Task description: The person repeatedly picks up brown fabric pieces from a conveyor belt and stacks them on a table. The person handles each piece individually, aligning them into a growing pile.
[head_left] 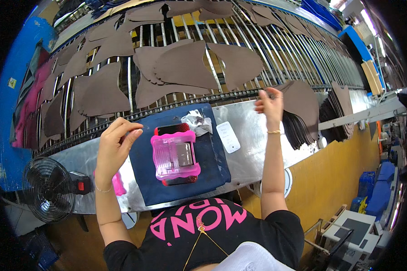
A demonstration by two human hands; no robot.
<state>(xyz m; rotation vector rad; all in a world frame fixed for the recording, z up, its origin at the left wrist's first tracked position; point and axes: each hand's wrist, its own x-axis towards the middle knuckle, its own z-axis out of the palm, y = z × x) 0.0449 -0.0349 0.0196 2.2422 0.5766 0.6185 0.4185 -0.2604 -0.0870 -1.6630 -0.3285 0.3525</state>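
Observation:
My left hand [118, 143] is raised over the metal table, left of the pink frame; its thumb and forefinger are pinched together, and what they hold, if anything, is too small to make out. My right hand [271, 105] is at the upper left corner of a stack of dark brown shaped sheets [300, 106], its fingers loosely bent and apart, with nothing visible in it. Between my hands, a pink wavy-edged plastic frame with a clear middle [172, 156] lies over a red and black object [180, 180] on a folded dark blue cloth [144, 180].
Beyond the table, a bed of metal rollers [208, 58] carries many brown cut pieces [185, 63]. Crumpled white tissue [197, 122] and a white rounded card [228, 137] lie near the cloth. A black fan [49, 189] stands left; a metal bar [362, 116] crosses at right.

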